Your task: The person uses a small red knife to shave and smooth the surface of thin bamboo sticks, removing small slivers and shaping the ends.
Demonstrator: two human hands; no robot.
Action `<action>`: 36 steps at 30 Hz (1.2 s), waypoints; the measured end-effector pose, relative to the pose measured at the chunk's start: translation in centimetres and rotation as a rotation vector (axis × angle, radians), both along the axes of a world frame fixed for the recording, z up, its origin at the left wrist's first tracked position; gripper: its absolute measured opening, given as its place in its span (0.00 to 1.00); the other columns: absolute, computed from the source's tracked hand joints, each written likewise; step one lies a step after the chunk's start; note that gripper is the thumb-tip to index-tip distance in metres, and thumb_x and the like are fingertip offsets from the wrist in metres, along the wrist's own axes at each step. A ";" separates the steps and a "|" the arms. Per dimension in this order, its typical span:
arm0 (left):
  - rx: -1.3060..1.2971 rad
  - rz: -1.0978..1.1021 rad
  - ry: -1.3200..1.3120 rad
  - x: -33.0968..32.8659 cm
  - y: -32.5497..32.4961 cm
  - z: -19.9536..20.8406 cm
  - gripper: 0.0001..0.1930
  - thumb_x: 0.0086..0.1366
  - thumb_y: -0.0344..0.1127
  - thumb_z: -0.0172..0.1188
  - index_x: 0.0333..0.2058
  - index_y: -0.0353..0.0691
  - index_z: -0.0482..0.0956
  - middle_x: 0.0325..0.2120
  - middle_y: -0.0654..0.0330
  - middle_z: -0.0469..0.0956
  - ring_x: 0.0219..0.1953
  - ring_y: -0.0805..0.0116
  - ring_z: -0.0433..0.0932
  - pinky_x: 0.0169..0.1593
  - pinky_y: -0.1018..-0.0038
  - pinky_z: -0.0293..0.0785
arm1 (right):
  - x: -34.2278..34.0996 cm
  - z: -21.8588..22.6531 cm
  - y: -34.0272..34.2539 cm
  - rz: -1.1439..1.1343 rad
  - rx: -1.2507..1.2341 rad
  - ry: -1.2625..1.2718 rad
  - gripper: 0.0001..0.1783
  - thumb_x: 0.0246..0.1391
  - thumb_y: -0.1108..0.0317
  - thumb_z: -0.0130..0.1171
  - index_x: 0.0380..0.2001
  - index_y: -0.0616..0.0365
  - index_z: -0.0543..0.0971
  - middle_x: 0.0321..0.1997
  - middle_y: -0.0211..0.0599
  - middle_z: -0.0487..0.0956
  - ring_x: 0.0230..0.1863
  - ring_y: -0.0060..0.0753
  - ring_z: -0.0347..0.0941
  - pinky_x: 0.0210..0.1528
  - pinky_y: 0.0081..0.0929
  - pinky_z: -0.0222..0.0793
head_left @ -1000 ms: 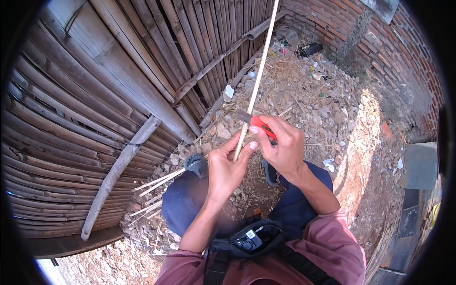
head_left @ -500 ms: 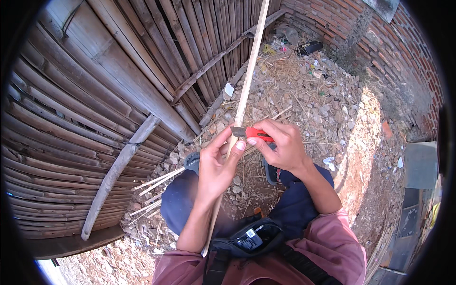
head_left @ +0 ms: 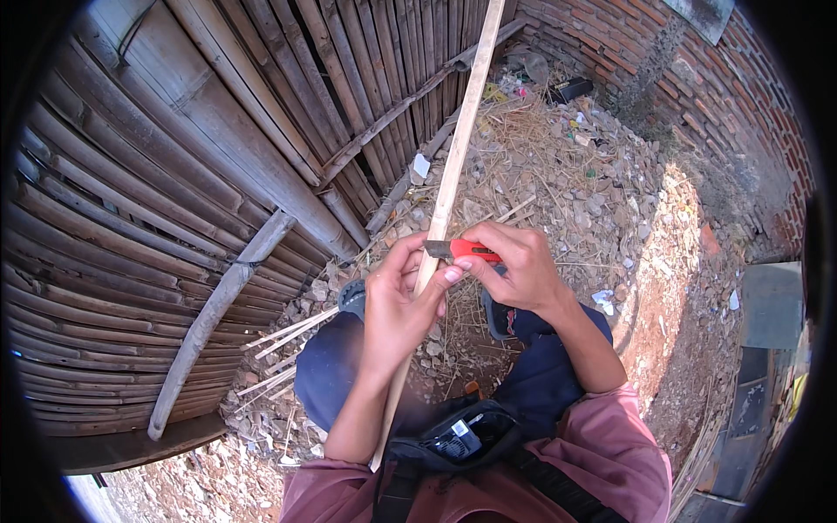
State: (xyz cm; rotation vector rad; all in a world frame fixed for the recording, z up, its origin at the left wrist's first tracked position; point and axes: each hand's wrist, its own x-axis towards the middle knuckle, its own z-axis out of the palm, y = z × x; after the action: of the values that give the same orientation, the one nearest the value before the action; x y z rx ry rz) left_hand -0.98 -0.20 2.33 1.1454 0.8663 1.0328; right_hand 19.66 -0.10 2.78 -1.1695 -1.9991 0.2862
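Observation:
A long, pale bamboo strip (head_left: 458,148) runs from the top of the view down past my lap. My left hand (head_left: 403,301) is closed around it near the middle, with the thumb pointing toward the blade. In my right hand (head_left: 516,266) I grip a red utility knife (head_left: 471,250). Its dark blade lies across the strip, close to my left fingertips. The strip's lower end passes beside my left forearm to the black waist bag (head_left: 458,436).
Several thin bamboo strips (head_left: 283,362) lie by my left leg. A bamboo slat wall (head_left: 157,244) with a wooden pole (head_left: 218,327) stands on the left, a brick wall (head_left: 628,52) at the back right. Stones and scraps cover the ground (head_left: 558,192).
The strip has turned slightly, its upper end shifting right and its flat side showing broader. The knife and hands have barely moved.

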 end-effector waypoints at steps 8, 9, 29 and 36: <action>0.138 0.041 -0.023 0.6 0.1 -1.2 0.25 0.68 0.24 0.73 0.61 0.29 0.75 0.41 0.60 0.86 0.37 0.82 0.82 0.39 0.82 0.80 | 0.4 -0.3 0.1 0.051 -0.028 -0.013 0.12 0.61 0.60 0.71 0.41 0.55 0.84 0.34 0.39 0.86 0.32 0.46 0.85 0.32 0.39 0.78; 0.191 0.058 -0.038 0.7 0.2 -1.4 0.25 0.68 0.23 0.73 0.61 0.29 0.76 0.41 0.59 0.86 0.39 0.81 0.83 0.42 0.81 0.82 | 0.4 -0.3 0.2 0.057 -0.030 -0.009 0.12 0.61 0.61 0.71 0.41 0.55 0.84 0.34 0.39 0.86 0.32 0.46 0.85 0.32 0.39 0.78; 0.149 0.103 -0.037 0.9 -0.2 -1.6 0.26 0.69 0.28 0.73 0.63 0.26 0.78 0.45 0.59 0.87 0.46 0.78 0.81 0.51 0.76 0.80 | -0.9 -0.1 -0.2 -0.016 0.089 -0.029 0.13 0.53 0.65 0.74 0.41 0.54 0.86 0.33 0.37 0.86 0.26 0.43 0.84 0.25 0.37 0.76; 0.152 0.100 -0.001 0.7 -0.2 -1.5 0.22 0.71 0.28 0.71 0.60 0.26 0.80 0.44 0.60 0.87 0.45 0.79 0.80 0.50 0.77 0.79 | -1.6 0.1 -0.7 -0.089 0.151 -0.077 0.12 0.56 0.63 0.74 0.41 0.54 0.86 0.31 0.35 0.85 0.25 0.42 0.83 0.24 0.37 0.75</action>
State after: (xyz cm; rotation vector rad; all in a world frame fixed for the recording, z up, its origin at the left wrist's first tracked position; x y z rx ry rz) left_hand -0.28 -0.38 0.83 1.2381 0.8637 1.1978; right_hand 18.08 -0.76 2.86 -1.1848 -1.9903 0.0452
